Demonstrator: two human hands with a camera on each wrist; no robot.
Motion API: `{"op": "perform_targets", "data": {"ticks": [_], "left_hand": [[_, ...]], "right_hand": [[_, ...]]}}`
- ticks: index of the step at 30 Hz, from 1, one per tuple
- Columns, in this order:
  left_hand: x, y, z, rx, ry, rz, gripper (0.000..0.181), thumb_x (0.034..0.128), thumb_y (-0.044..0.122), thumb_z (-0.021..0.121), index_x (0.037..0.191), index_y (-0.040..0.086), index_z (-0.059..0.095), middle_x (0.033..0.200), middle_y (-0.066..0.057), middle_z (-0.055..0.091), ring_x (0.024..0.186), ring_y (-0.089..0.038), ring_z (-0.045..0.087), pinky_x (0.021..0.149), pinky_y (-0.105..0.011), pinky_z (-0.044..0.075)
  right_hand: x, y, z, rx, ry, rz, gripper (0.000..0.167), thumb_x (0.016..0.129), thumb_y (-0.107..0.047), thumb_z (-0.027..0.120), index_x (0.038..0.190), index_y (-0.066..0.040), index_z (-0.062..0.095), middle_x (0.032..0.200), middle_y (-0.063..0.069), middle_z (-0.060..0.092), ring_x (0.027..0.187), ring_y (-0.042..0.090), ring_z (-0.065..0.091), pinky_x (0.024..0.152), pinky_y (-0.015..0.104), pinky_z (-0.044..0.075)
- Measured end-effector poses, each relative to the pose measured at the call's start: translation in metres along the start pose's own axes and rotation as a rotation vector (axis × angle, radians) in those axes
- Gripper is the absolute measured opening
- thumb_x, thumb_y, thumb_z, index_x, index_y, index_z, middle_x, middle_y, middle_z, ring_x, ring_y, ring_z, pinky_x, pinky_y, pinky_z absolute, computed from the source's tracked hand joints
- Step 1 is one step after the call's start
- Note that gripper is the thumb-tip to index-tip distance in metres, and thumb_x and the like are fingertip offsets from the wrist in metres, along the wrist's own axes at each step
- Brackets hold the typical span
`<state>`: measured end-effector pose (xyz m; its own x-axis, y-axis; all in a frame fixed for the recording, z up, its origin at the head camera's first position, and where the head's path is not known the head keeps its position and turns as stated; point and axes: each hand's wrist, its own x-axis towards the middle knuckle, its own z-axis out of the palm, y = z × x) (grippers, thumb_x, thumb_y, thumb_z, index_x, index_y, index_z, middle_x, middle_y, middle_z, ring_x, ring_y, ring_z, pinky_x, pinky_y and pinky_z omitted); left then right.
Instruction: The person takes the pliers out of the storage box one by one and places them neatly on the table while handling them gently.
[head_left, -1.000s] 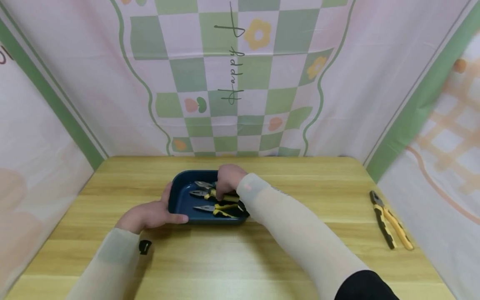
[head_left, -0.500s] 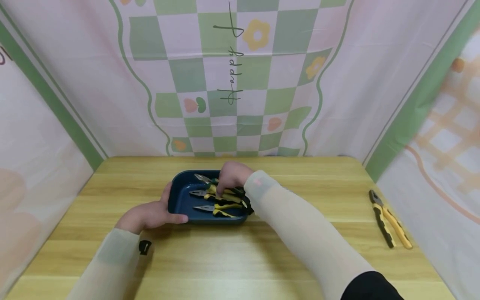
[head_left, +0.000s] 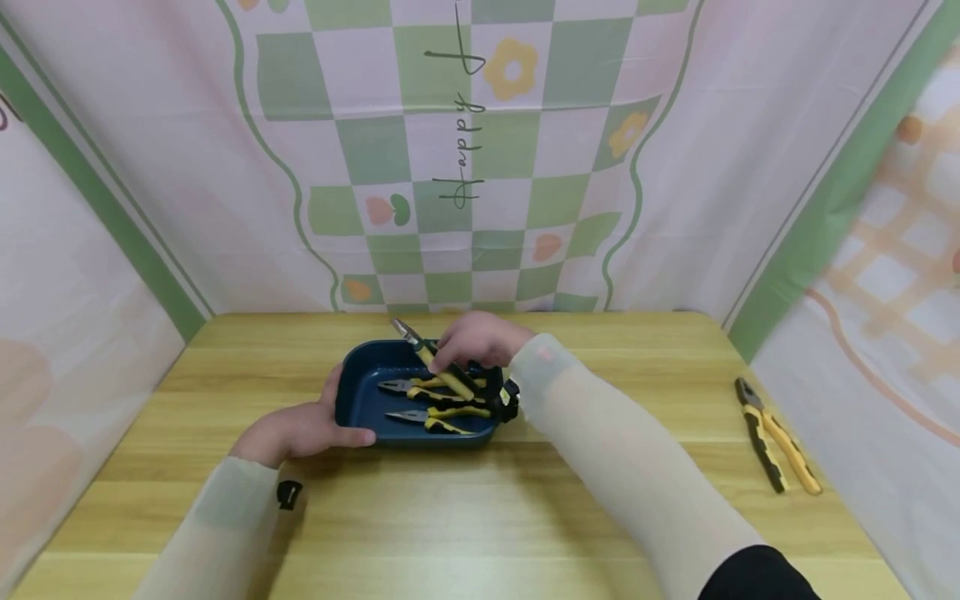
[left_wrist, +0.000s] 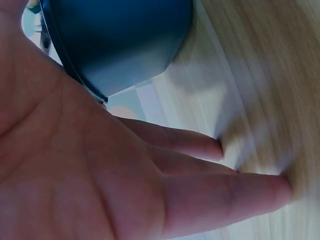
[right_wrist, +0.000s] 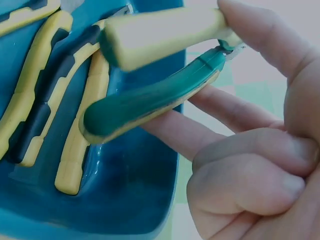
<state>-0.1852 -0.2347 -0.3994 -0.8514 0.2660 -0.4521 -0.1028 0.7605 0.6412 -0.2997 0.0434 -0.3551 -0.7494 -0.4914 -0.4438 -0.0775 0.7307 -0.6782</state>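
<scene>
The right hand [head_left: 480, 340] pinches pliers with yellow and green handles [head_left: 450, 383], lifted and tilted above the dark blue tray [head_left: 363, 408]. In the right wrist view, thumb and fingers grip these pliers [right_wrist: 155, 97] near the pivot, two other fingers curled. Inside the tray lie more pliers with yellow and black handles [head_left: 442, 425], their jaws toward the left. The left hand [head_left: 300, 429] rests against the tray's left end, thumb at the near corner; in the left wrist view its fingers [left_wrist: 225, 200] are straight beside the tray wall [left_wrist: 120, 45].
Another pair of pliers [head_left: 776, 437] with yellow and black handles lies near the table's right edge. A small black object [head_left: 288, 494] is beside the left wrist. A patterned curtain [head_left: 510, 158] hangs behind the wooden table [head_left: 435, 517].
The yellow-green pliers have risen from inside the tray and tilted, jaws now above its back rim. The right hand has moved up and rightward. The left hand has stayed where it was.
</scene>
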Motion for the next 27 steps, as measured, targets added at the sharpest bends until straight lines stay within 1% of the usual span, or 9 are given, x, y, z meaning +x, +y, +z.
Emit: {"op": "perform_targets", "data": {"ticks": [3, 6, 8, 9, 12, 14, 15, 19, 27], "left_hand": [[0.0, 0.0, 0.0, 0.01, 0.0, -0.005, 0.133, 0.0822, 0.059, 0.075, 0.153, 0.01, -0.026, 0.156, -0.038, 0.011, 0.136, -0.054, 0.029, 0.105, -0.067, 0.026], [0.001, 0.001, -0.001, 0.021, -0.001, -0.016, 0.133, 0.0816, 0.061, 0.074, 0.153, 0.01, -0.027, 0.156, -0.038, 0.011, 0.135, -0.054, 0.031, 0.105, -0.067, 0.027], [0.001, 0.001, -0.001, 0.023, 0.001, -0.022, 0.134, 0.0813, 0.061, 0.074, 0.153, 0.01, -0.026, 0.156, -0.038, 0.012, 0.135, -0.054, 0.031, 0.105, -0.067, 0.027], [0.001, 0.001, -0.001, 0.023, 0.002, -0.025, 0.133, 0.0812, 0.062, 0.074, 0.153, 0.01, -0.026, 0.156, -0.038, 0.011, 0.135, -0.054, 0.031, 0.105, -0.067, 0.027], [0.002, 0.001, 0.0, 0.014, 0.0, -0.027, 0.133, 0.0813, 0.061, 0.074, 0.154, 0.012, -0.026, 0.157, -0.036, 0.009, 0.136, -0.052, 0.029, 0.106, -0.066, 0.026], [0.002, 0.001, -0.001, 0.011, -0.003, -0.021, 0.133, 0.0818, 0.061, 0.074, 0.153, 0.011, -0.026, 0.158, -0.036, 0.008, 0.137, -0.052, 0.029, 0.106, -0.066, 0.025], [0.002, 0.001, -0.001, 0.012, -0.005, -0.018, 0.133, 0.0821, 0.061, 0.074, 0.153, 0.011, -0.027, 0.158, -0.035, 0.008, 0.137, -0.052, 0.028, 0.106, -0.066, 0.025], [0.002, 0.001, -0.001, 0.026, -0.006, -0.026, 0.133, 0.0819, 0.062, 0.073, 0.153, 0.01, -0.027, 0.158, -0.035, 0.009, 0.137, -0.051, 0.03, 0.106, -0.066, 0.026], [0.002, -0.001, 0.0, 0.033, 0.003, -0.051, 0.134, 0.0798, 0.064, 0.074, 0.154, 0.01, -0.025, 0.157, -0.035, 0.014, 0.132, -0.047, 0.037, 0.103, -0.065, 0.031]], "right_hand": [[-0.004, 0.006, -0.005, 0.059, -0.013, -0.019, 0.062, 0.08, -0.034, 0.083, 0.135, -0.012, 0.063, 0.106, 0.006, 0.069, 0.043, 0.008, 0.03, 0.041, 0.024, 0.031], [-0.007, 0.013, -0.01, 0.126, -0.019, -0.033, 0.065, 0.08, -0.035, 0.084, 0.136, -0.01, 0.062, 0.105, 0.009, 0.07, 0.044, 0.008, 0.034, 0.041, 0.022, 0.031], [-0.008, 0.018, -0.013, 0.206, -0.03, -0.035, 0.066, 0.08, -0.032, 0.084, 0.137, -0.007, 0.06, 0.104, 0.011, 0.07, 0.05, 0.009, 0.044, 0.042, 0.021, 0.032], [-0.008, 0.021, -0.014, 0.252, -0.037, -0.033, 0.066, 0.08, -0.031, 0.084, 0.137, -0.006, 0.059, 0.104, 0.012, 0.071, 0.052, 0.009, 0.045, 0.043, 0.021, 0.032], [-0.011, 0.028, -0.019, 0.392, -0.054, -0.027, 0.067, 0.082, -0.027, 0.083, 0.139, -0.004, 0.056, 0.109, 0.014, 0.071, 0.054, 0.008, 0.045, 0.045, 0.02, 0.032], [-0.013, 0.033, -0.023, 0.455, -0.056, -0.028, 0.067, 0.083, -0.026, 0.082, 0.141, -0.004, 0.054, 0.115, 0.017, 0.069, 0.05, 0.007, 0.038, 0.044, 0.02, 0.03], [-0.014, 0.035, -0.025, 0.481, -0.057, -0.03, 0.066, 0.084, -0.025, 0.081, 0.141, -0.004, 0.054, 0.119, 0.018, 0.068, 0.049, 0.006, 0.034, 0.044, 0.02, 0.03], [-0.018, 0.046, -0.035, 0.565, -0.044, -0.029, 0.062, 0.087, -0.024, 0.079, 0.141, -0.005, 0.053, 0.129, 0.024, 0.061, 0.046, 0.005, 0.032, 0.043, 0.019, 0.028], [-0.025, 0.069, -0.046, 0.688, -0.013, -0.009, 0.047, 0.089, -0.023, 0.077, 0.126, 0.001, 0.061, 0.125, 0.032, 0.06, 0.044, 0.006, 0.033, 0.041, 0.02, 0.027]]}}
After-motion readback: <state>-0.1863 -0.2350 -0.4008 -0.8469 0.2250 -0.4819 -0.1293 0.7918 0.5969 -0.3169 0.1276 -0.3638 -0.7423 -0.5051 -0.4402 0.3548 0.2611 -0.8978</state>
